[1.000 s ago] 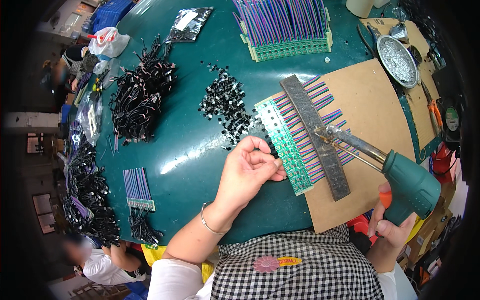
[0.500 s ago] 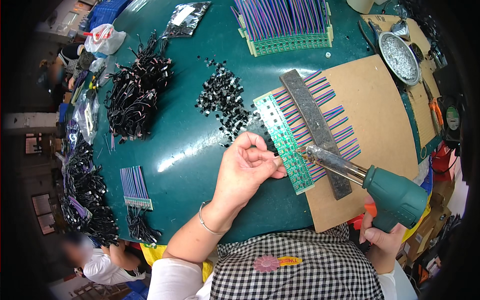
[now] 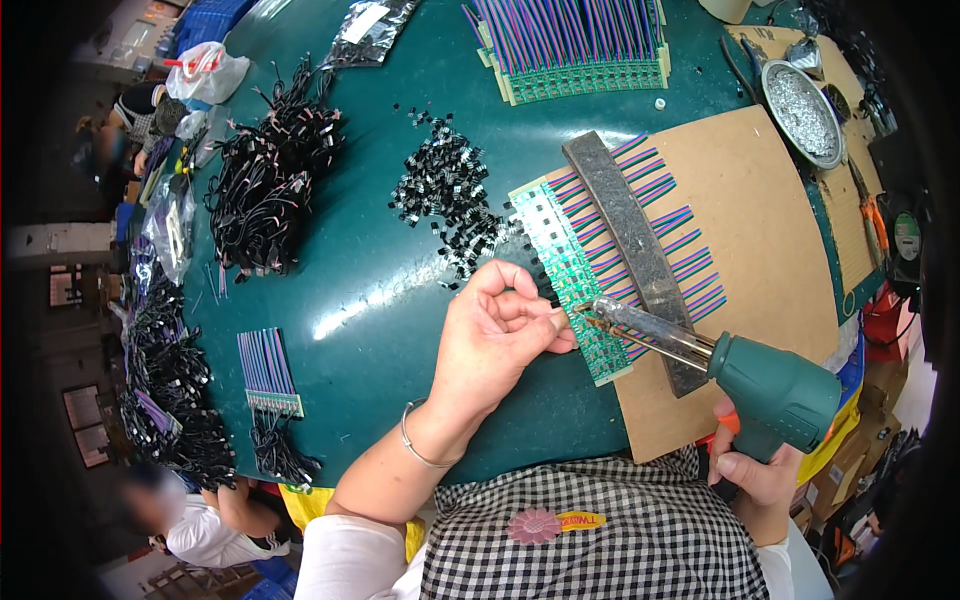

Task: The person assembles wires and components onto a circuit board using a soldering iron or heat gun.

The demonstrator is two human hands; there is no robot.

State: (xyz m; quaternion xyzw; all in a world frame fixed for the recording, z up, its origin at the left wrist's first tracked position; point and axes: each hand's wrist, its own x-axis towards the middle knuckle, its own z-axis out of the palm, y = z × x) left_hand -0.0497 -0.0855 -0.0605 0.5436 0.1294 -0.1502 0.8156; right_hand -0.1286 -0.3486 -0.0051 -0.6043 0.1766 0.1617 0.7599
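To the left of my left hand [image 3: 495, 325], the green table [image 3: 375, 375] gives me a wide way as far as the small wired board [image 3: 267, 365], but ahead of my knuckles the pile of black pieces [image 3: 440, 185] stands in the way. Just at the right of my fingertips, the green circuit panel [image 3: 562, 262] and the tip of the soldering gun [image 3: 780, 390] close the passage, and beyond them the dark bar [image 3: 635, 255] makes a barrier. Ahead of my right hand [image 3: 758, 470], past the gun, the cardboard [image 3: 770, 250] leaves some room.
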